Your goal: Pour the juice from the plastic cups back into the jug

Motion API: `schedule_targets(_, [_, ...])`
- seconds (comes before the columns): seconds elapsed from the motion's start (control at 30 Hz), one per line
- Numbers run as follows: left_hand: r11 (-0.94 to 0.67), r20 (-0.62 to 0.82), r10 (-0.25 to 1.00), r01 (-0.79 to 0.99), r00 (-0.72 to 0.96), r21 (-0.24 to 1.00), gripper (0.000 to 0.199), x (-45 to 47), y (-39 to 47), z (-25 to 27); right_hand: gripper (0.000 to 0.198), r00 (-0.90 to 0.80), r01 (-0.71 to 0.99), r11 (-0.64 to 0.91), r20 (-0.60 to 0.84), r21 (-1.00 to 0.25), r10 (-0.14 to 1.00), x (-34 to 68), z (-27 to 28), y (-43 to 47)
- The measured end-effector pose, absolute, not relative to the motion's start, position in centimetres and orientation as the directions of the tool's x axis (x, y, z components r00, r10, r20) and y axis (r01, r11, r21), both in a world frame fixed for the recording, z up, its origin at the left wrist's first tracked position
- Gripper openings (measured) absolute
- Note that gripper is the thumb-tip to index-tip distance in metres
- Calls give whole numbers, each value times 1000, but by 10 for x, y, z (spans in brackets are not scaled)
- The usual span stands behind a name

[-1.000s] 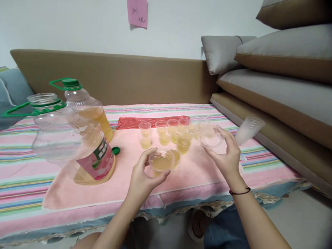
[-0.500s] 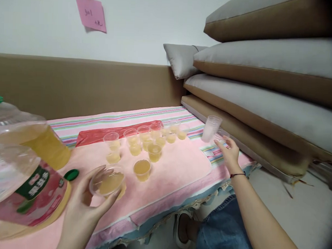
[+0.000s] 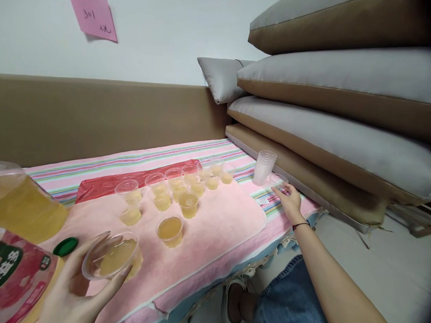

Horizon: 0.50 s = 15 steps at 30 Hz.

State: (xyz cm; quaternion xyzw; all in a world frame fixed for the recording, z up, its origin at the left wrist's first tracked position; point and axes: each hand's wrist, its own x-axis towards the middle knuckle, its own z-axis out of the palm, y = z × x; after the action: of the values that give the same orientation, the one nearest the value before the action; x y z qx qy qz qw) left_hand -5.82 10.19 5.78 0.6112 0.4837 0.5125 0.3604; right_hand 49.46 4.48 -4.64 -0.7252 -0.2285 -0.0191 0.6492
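Note:
At the lower left, my left hand point(image 3: 80, 279) is curled around a clear plastic cup point(image 3: 115, 260) with yellow drink in it. My right hand point(image 3: 288, 201) reaches to the right side of the table, its fingers and thumb closed on the rim of another clear cup point(image 3: 278, 179). Just beside that cup stands a stack of clear plastic cups point(image 3: 264, 168). Between my hands, several cups of yellow drink are grouped on the pink cloth point(image 3: 216, 237); the closest is a full cup point(image 3: 169, 230).
Large bottles of yellow drink, one with a pink label point(image 3: 24, 272), stand at the left edge near a green cap point(image 3: 66, 246). A red plastic bag point(image 3: 105, 181) lies behind the cups. Thick grey-brown cushions point(image 3: 330, 109) are piled at the right. A brown panel point(image 3: 97, 119) runs along the back.
The view has shifted a little, so the cups and bottles appear further left. My left hand still holds its cup, and my right hand stays at the cup beside the stack.

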Motion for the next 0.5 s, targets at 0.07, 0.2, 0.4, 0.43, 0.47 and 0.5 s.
schedule_targets(0.07, [-258, 264, 965, 210, 2, 943, 73, -56, 100, 59, 66, 891, 362, -58, 328, -930, 313, 494, -47, 45])
schedule_targets(0.2, [-230, 235, 972, 198, -3, 953, 76, -53, 99, 61, 71, 884, 374, -77, 331, -924, 329, 491, -48, 46])
schedule_targets(0.4, [-236, 237, 971, 227, 23, 945, 73, -56, 93, 68, 106, 882, 421, -137, 369, -897, 292, 481, -30, 34])
schedule_targets(0.43, [-242, 243, 970, 228, 26, 943, 73, -56, 92, 69, 109, 869, 462, -147, 413, -875, 273, 477, -24, 31])
schedule_targets(0.47, [-247, 247, 969, 229, 29, 942, 73, -56, 91, 70, 108, 840, 524, -155, 479, -837, 254, 471, -16, 30])
schedule_targets(0.5, [-250, 251, 968, 229, 27, 941, 73, -56, 91, 71, 105, 795, 598, -159, 558, -785, 238, 464, -9, 30])
